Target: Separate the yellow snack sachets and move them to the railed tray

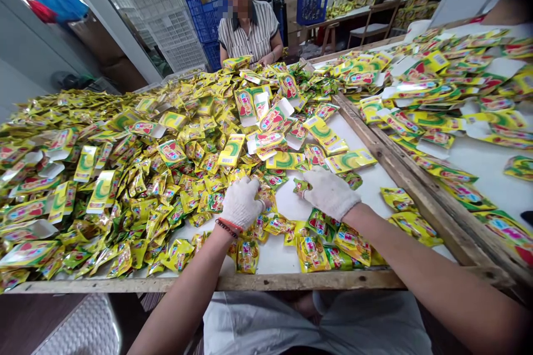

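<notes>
My left hand, in a white knitted glove, rests at the right edge of a heap of small yellow foil packets. Its fingers are curled down among the packets, and what they hold, if anything, is hidden. To the right, my right hand, gloved the same way, pinches a small green-and-yellow foil packet at its fingertips. Below it, near the table's front edge, lie several loose packets. Just beyond both hands are flat yellow cartons, some with open white flaps.
A wooden strip divides the white tabletop; more cartons are piled on its right side. A wooden rim runs along the front edge. Across the table sits a person in a striped shirt. White crates and blue baskets stand behind.
</notes>
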Demonstrator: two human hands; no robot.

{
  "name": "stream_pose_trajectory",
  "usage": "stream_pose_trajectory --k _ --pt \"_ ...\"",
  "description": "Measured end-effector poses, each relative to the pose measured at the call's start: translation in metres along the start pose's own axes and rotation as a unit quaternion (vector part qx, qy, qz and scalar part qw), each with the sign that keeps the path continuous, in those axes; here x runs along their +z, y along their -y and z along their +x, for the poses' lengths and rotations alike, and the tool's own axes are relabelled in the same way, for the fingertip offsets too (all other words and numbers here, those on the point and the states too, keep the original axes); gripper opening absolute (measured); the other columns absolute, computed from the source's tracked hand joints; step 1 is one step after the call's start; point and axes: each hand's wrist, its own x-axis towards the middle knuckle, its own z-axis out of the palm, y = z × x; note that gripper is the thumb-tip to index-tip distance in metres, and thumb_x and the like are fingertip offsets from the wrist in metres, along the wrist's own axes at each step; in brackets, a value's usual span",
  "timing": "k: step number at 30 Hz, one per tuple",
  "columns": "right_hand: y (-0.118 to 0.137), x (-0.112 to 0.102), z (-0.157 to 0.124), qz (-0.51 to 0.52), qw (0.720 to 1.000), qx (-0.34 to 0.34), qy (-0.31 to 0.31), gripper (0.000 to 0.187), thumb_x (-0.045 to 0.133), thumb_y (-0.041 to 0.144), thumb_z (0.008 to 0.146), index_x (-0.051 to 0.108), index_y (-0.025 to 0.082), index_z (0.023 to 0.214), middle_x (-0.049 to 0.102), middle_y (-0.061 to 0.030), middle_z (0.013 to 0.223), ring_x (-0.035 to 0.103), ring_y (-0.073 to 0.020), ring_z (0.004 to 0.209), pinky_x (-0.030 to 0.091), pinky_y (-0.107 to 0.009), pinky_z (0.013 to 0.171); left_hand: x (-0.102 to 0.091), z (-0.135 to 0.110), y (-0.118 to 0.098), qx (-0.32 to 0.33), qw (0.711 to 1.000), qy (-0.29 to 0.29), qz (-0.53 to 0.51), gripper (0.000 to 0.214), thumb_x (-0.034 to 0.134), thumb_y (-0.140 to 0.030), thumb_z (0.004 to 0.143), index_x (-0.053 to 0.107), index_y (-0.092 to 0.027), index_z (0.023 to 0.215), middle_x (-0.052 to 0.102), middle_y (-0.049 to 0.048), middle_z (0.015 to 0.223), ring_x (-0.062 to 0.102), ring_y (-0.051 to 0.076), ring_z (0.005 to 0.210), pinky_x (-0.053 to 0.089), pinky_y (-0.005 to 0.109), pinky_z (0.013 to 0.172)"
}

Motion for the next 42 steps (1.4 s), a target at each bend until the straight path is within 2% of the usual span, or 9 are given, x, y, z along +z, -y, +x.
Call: stream_pose_trajectory --k 4,9,17,20,23,28,36,39,42 --pt "0.003 -0.005 0.002 0.154 0.988 0.003 -0.020 0.017 0.060 0.035 0.077 0.057 0.018 0.077 0.061 -0.0043 0.077 0.055 -0.0180 0.072 0.040 -0.029 0.066 0.000 -0.004 -0.009 -0.003 1.000 0.031 -0.002 0.024 0.070 -0.034 0.071 0.057 -0.022 0.088 0.061 0.0077 0.093 0.059 0.026 0.082 0.039 0.032 0.066" --pt "-0.005 -0.013 0.004 0.361 0.932 0.028 -0.016 0.022 0.063 0.036 0.072 0.060 0.019 0.086 0.063 0.0005 0.078 0.054 -0.0146 0.069 0.043 -0.024 0.062 0.006 -0.006 -0.004 -0.030 0.991 0.080 -0.099 0.013 0.062 -0.024 0.076 0.057 -0.023 0.087 0.065 0.0041 0.084 0.060 0.022 0.078 0.038 0.028 0.064" --pt "0.010 -0.015 -0.003 0.469 0.877 0.059 0.083 0.024 0.062 0.040 0.074 0.064 0.018 0.082 0.065 -0.0010 0.074 0.052 -0.0117 0.058 0.042 -0.022 0.051 0.004 -0.005 0.003 -0.061 0.966 0.026 -0.251 0.009 0.057 -0.024 0.079 0.055 -0.019 0.072 0.056 -0.0010 0.067 0.051 0.015 0.066 0.035 0.025 0.061" --pt "0.020 -0.006 -0.005 0.463 0.882 0.035 0.075 0.025 0.061 0.037 0.077 0.066 0.018 0.092 0.069 -0.0043 0.090 0.060 -0.0155 0.074 0.049 -0.026 0.064 0.005 -0.003 -0.003 -0.082 0.917 -0.029 -0.388 0.015 0.054 -0.029 0.083 0.053 -0.018 0.074 0.052 -0.0023 0.067 0.048 0.012 0.064 0.036 0.023 0.060" --pt "0.026 0.001 -0.005 0.418 0.907 -0.017 0.047 0.028 0.060 0.034 0.080 0.065 0.020 0.103 0.068 -0.0051 0.105 0.060 -0.0193 0.095 0.048 -0.031 0.083 0.007 -0.002 -0.012 -0.093 0.851 -0.011 -0.516 0.020 0.055 -0.035 0.084 0.048 -0.018 0.075 0.044 -0.0052 0.063 0.040 0.008 0.056 0.034 0.021 0.054" --pt "0.027 0.000 -0.004 0.291 0.955 -0.034 0.033 0.019 0.056 0.035 0.083 0.064 0.018 0.085 0.067 -0.0043 0.085 0.059 -0.0192 0.079 0.046 -0.030 0.072 0.006 -0.004 -0.024 -0.073 0.791 0.049 -0.605 0.029 0.063 -0.040 0.080 0.047 -0.017 0.075 0.044 -0.0053 0.066 0.043 0.007 0.057 0.038 0.020 0.054" --pt "0.035 0.002 -0.007 0.373 0.925 0.047 -0.053 0.032 0.060 0.036 0.077 0.057 0.018 0.104 0.067 -0.0079 0.100 0.063 -0.0220 0.090 0.050 -0.033 0.077 0.021 -0.006 -0.040 -0.109 0.695 0.013 -0.711 0.043 0.077 -0.046 0.066 0.046 -0.016 0.073 0.048 -0.0048 0.064 0.050 0.007 0.056 0.047 0.022 0.056" --pt "0.032 0.003 -0.004 0.395 0.918 0.040 -0.021 0.023 0.053 0.036 0.081 0.060 0.019 0.096 0.068 -0.0066 0.091 0.063 -0.0206 0.084 0.051 -0.033 0.074 0.020 -0.004 -0.042 -0.089 0.719 0.039 -0.689 0.044 0.073 -0.051 0.069 0.047 -0.016 0.071 0.049 -0.0033 0.063 0.051 0.009 0.057 0.048 0.024 0.058" --pt "0.026 0.004 0.000 0.375 0.926 0.034 -0.027 0.013 0.053 0.032 0.079 0.058 0.020 0.083 0.065 -0.0039 0.079 0.061 -0.0181 0.073 0.051 -0.030 0.066 0.006 0.008 -0.029 -0.022 0.849 0.032 -0.527 0.039 0.060 -0.053 0.080 0.054 -0.016 0.074 0.052 0.0004 0.067 0.055 0.014 0.066 0.048 0.027 0.064"
